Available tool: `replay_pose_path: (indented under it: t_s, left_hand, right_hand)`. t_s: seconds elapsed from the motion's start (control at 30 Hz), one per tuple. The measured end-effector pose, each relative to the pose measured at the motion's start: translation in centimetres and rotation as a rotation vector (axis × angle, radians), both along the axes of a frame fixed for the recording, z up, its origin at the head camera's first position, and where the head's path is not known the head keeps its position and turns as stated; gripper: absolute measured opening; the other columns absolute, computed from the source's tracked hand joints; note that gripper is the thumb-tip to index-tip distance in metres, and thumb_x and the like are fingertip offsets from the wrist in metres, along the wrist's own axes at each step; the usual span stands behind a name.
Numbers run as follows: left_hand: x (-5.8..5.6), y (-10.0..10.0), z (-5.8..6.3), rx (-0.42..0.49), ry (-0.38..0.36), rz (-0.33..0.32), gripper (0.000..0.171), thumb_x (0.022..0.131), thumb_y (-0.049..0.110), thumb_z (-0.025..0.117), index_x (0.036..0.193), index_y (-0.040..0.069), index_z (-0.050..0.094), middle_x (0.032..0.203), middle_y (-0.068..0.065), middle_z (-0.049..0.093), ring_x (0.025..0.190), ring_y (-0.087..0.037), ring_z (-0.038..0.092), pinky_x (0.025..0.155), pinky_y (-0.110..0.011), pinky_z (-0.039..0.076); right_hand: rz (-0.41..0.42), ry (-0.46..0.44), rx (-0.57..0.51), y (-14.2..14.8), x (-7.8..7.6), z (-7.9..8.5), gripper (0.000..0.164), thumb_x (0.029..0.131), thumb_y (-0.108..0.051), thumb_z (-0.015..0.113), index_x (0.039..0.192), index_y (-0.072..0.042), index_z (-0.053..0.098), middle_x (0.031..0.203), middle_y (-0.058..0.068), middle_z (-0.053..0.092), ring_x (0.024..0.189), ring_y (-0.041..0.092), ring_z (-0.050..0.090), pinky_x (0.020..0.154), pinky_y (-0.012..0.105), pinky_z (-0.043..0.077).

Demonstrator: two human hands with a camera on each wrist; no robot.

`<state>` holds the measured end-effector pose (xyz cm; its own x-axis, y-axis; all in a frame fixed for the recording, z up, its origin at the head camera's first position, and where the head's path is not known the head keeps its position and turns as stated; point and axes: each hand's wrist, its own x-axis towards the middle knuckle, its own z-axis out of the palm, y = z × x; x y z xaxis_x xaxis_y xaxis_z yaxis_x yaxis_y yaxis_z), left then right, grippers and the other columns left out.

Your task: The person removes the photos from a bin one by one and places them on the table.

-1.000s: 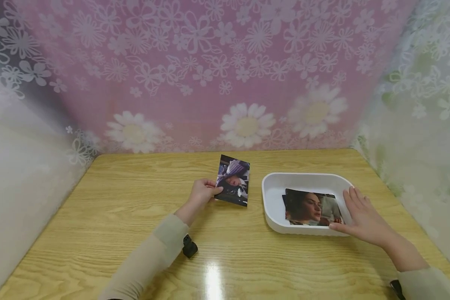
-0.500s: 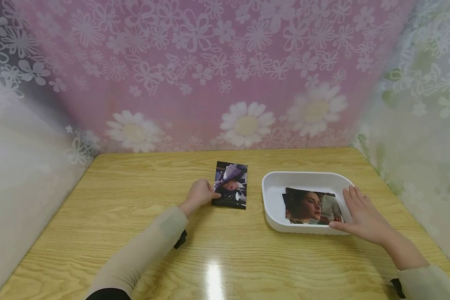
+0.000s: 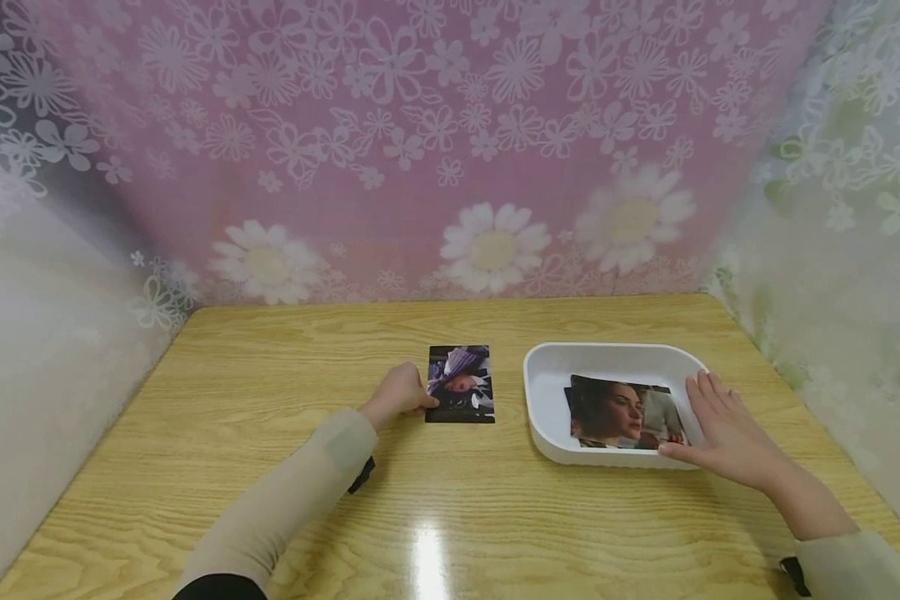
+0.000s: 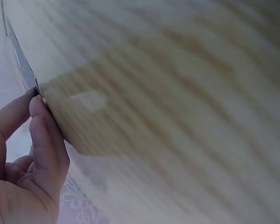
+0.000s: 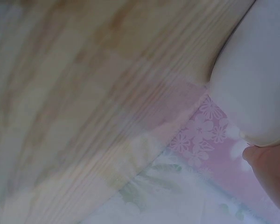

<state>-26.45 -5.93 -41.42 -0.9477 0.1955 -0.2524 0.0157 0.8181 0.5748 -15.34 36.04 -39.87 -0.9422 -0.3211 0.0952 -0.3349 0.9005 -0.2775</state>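
Between thumb and fingers my left hand (image 3: 399,392) pinches the lower left edge of a photo card (image 3: 461,371), which shows a figure in a striped purple hat. In the left wrist view the card (image 4: 22,63) appears nearly edge-on, close over the wooden surface. To its right sits a white plastic tub (image 3: 546,408) with rounded corners. Inside the tub lies another photo card (image 3: 607,412) showing a face, with a dark edge poking out from beneath it. My right hand (image 3: 738,446) rests on the tub's right end, fingers straight along the rim and thumb at the front edge.
A light wooden table (image 3: 270,358) carries everything. Behind it stands a pink flowered backdrop (image 3: 375,167), with pale patterned side panels (image 3: 847,275). A bright light reflection lies on the table's near part.
My left hand has brought the photo card slightly nearer and turned it from a tilt to nearly square with the table. The right hand and tub stay put.
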Motion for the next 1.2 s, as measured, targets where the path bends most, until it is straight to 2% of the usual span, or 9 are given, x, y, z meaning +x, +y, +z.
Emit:
replay_pose_path:
  t_s: [0.13,0.3,0.43,0.5,0.63,0.73,0.87,1.0,1.2]
  left_hand:
    - [-0.1,-0.1,-0.1,-0.012,0.001,-0.013,0.028,0.072,0.017,0.074,0.052,0.005,0.059,0.045,-0.003,0.054,0.038,-0.010,0.046,0.040,-0.019,0.035]
    - [-0.3,0.1,0.3,0.113,0.035,-0.012,0.030,0.073,0.018,0.073,0.053,0.005,0.055,0.050,-0.007,0.056,0.041,-0.012,0.047,0.039,-0.021,0.032]
    - [-0.5,1.2,1.6,0.222,0.077,-0.038,0.029,0.074,0.021,0.072,0.057,0.006,0.054,0.058,-0.006,0.059,0.051,-0.016,0.054,0.042,-0.022,0.034]
    - [-0.4,2.1,2.4,0.281,0.102,-0.054,0.024,0.075,0.021,0.071,0.065,0.004,0.057,0.062,-0.004,0.059,0.057,-0.018,0.056,0.046,-0.023,0.039]
    - [0.0,4.1,3.8,0.440,0.114,-0.058,0.024,0.076,0.020,0.070,0.087,0.001,0.059,0.077,-0.006,0.059,0.068,-0.026,0.059,0.058,-0.036,0.049]
    - [0.2,5.7,4.2,0.534,0.120,-0.060,0.029,0.077,0.022,0.070,0.095,0.003,0.058,0.083,-0.004,0.059,0.073,-0.026,0.059,0.055,-0.036,0.049]
    - [0.4,8.1,4.4,0.593,0.180,-0.091,0.032,0.076,0.025,0.070,0.098,0.006,0.059,0.086,0.000,0.060,0.076,-0.013,0.057,0.058,-0.023,0.047]
    - [0.6,10.7,4.4,0.657,0.216,-0.125,0.031,0.076,0.021,0.071,0.099,0.004,0.059,0.086,0.000,0.060,0.077,-0.009,0.057,0.065,-0.019,0.047]
    - [0.7,14.2,3.7,0.768,0.183,-0.143,0.032,0.075,0.018,0.072,0.101,0.005,0.058,0.088,0.001,0.060,0.079,-0.007,0.057,0.065,-0.019,0.047]
  right_hand:
    - [0.006,0.017,-0.005,-0.1,0.0,-0.1,0.101,0.076,-0.043,0.064,0.133,0.017,0.006,0.135,0.039,0.002,0.127,0.040,-0.011,0.099,0.047,-0.012]
    - [0.008,0.023,-0.001,-0.1,0.1,0.0,0.100,0.076,-0.043,0.064,0.132,0.018,0.007,0.134,0.040,0.003,0.127,0.038,-0.012,0.099,0.046,-0.013]
    - [0.014,0.028,0.005,0.0,0.0,-0.1,0.101,0.076,-0.043,0.064,0.132,0.018,0.007,0.134,0.040,0.003,0.127,0.037,-0.013,0.099,0.045,-0.013]
    - [0.021,0.039,0.005,0.1,0.0,-0.1,0.101,0.075,-0.042,0.065,0.132,0.018,0.008,0.134,0.040,0.004,0.128,0.036,-0.013,0.100,0.045,-0.013]
    - [0.036,0.060,0.007,0.1,-0.1,-0.3,0.100,0.075,-0.042,0.066,0.132,0.018,0.010,0.134,0.040,0.008,0.129,0.036,-0.010,0.100,0.043,-0.013]
    - [0.046,0.072,0.005,0.1,-0.1,-0.4,0.099,0.074,-0.041,0.066,0.132,0.018,0.011,0.134,0.040,0.009,0.129,0.036,-0.008,0.100,0.042,-0.013]
    - [0.057,0.094,0.004,0.2,-0.1,-0.5,0.099,0.074,-0.041,0.067,0.132,0.018,0.012,0.134,0.040,0.009,0.130,0.032,-0.011,0.101,0.040,-0.013]
    - [0.064,0.116,0.003,0.2,-0.1,-0.5,0.099,0.073,-0.040,0.067,0.132,0.018,0.013,0.134,0.039,0.009,0.130,0.029,-0.011,0.102,0.041,-0.011]
    - [0.062,0.111,0.000,0.1,0.0,-0.4,0.099,0.073,-0.041,0.067,0.132,0.018,0.013,0.135,0.039,0.009,0.130,0.030,-0.011,0.102,0.040,-0.011]
